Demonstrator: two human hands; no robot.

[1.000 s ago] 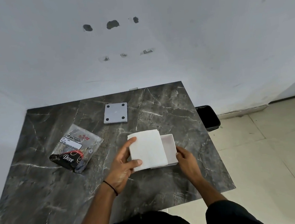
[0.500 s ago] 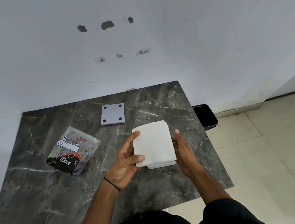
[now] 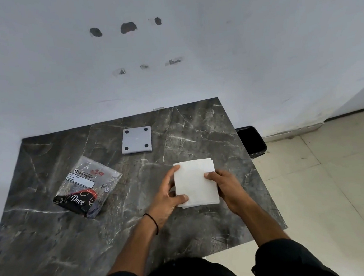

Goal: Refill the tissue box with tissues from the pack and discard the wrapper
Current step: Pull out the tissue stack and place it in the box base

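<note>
A white stack of tissues (image 3: pixel 194 183) is held over the desk (image 3: pixel 54 246), toward its 4 o'clock edge. The box itself is hidden beneath the stack, apart from a thin white rim that may be glimpsed at the stack's near edge; whether the stack is seated inside cannot be told. The left hand (image 3: pixel 168 195) is spread along the stack's 9 o'clock side, thumb pressed on the near corner and a finger reaching the far corner. The right hand (image 3: pixel 224 183) is closed around the 3 o'clock side, thumb laid on top.

The stack is judged light, soft and easily crumpled; loose sheets could be fanned out or slid apart, so it is best gripped at opposite edges, with gentle flat pressure on top.

The emptied wrapper (image 3: pixel 87 186) lies at 9 o'clock of the stack, well apart, not yet discarded. A grey plate (image 3: pixel 136 140) with four dark dots lies at 11 o'clock, also apart. A black bin (image 3: pixel 252 141) stands on the floor just past the desk's 2 o'clock corner. Nothing is seen to stand between the wrapper and the bin except the hands and stack.
</note>
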